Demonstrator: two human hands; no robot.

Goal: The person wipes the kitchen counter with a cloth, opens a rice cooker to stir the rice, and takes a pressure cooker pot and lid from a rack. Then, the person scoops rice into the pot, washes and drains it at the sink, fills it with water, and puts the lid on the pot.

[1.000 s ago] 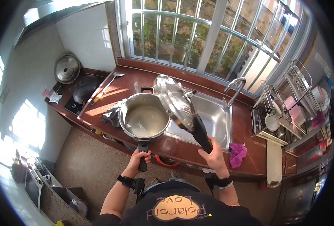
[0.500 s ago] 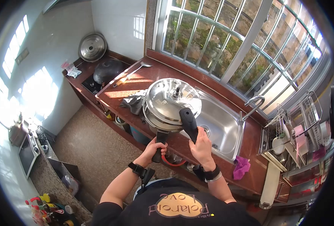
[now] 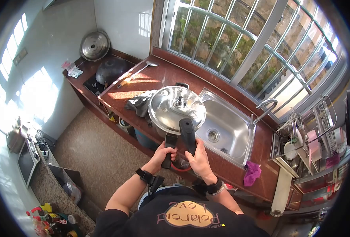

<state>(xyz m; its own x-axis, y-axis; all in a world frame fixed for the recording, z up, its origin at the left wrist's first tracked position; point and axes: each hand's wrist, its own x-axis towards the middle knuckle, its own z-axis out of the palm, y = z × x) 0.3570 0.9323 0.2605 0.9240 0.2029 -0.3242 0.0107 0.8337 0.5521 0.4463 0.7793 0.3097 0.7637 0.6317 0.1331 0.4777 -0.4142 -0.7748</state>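
Note:
A shiny pressure cooker lid point(image 3: 171, 110) sits on the pressure cooker on the counter, left of the sink. My left hand point(image 3: 162, 156) is wrapped round the black pot handle point(image 3: 171, 140). My right hand point(image 3: 200, 161) grips the black lid handle point(image 3: 187, 131) from its right side. The lid handle lies a little to the right of the pot handle, and a gap shows between them. The lid hides most of the pot's body. A dark grey cloth point(image 3: 138, 106) lies just left of the cooker.
A steel sink point(image 3: 232, 132) with a tap point(image 3: 266, 104) is to the right. A purple cloth point(image 3: 252, 173) hangs at the counter edge. A spatula point(image 3: 137, 74) and a wok point(image 3: 111, 72) are at the left. A dish rack point(image 3: 291, 138) stands far right.
My right hand has swung the lid handle left, closer to the pot handle. The cooker appears slightly farther left. My left hand keeps its hold on the pot handle.

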